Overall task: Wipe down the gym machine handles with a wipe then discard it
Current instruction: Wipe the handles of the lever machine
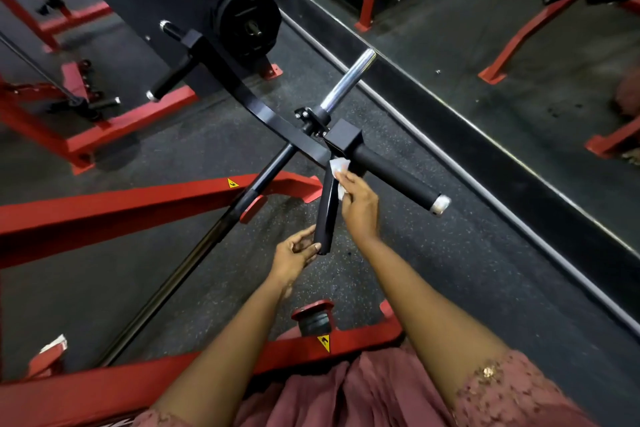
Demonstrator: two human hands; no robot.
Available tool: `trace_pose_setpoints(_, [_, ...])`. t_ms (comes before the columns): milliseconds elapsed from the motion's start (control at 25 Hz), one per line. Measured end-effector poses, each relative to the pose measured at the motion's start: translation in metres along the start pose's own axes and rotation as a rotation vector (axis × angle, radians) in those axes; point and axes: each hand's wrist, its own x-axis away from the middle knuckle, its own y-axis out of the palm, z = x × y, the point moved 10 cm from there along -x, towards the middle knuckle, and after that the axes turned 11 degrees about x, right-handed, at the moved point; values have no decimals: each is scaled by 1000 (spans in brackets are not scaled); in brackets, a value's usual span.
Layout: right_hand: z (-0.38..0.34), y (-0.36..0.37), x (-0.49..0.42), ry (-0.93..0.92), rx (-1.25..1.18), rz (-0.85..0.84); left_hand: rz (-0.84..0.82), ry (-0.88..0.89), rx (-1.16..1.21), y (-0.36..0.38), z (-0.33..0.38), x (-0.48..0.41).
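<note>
Pink cloth (pixel 363 392) fills the bottom edge, and two bare forearms reach forward out of it. Red frame (pixel 138 198) beams cross beneath them: one close under the arms, one further out.

One black lever (pixel 263 114) curves in from the upper left, with one plate stack (pixel 249 22) beyond it. At the lever's near end sit two black grips and one chrome peg (pixel 349 80). The long grip (pixel 398 180) runs off to the right of the fingers, while the short grip (pixel 325 215) hangs down between the two hands.

Left hand (pixel 294 250) is the lower one — its thumb and fingers curl narrowly about the short grip's bottom tip. Right hand (pixel 358 204) lies above it, wrist straight, fingers bent round one white wipe (pixel 337 172). The wipe is pressed against the top of the short grip, partly under the fingertips and partly poking out past them — just beside the root of the long grip.
</note>
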Motion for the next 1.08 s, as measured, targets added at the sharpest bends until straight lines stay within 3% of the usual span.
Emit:
trace_pose_setpoints(320, [37,27,106,110,-118,79,-39,12,-16,0,-2,-7])
trace_pose_setpoints(480, [56,19,58,374,-315,101,-34,10,-42,-1,-2,-9])
trace_pose_setpoints(640, [37,20,3,381,-427,2,-20,11,-56,-1,-2,-9])
trace_pose_setpoints(1080, [70,56,86,498,-395,13,-57,41,-24,0,-5,-12])
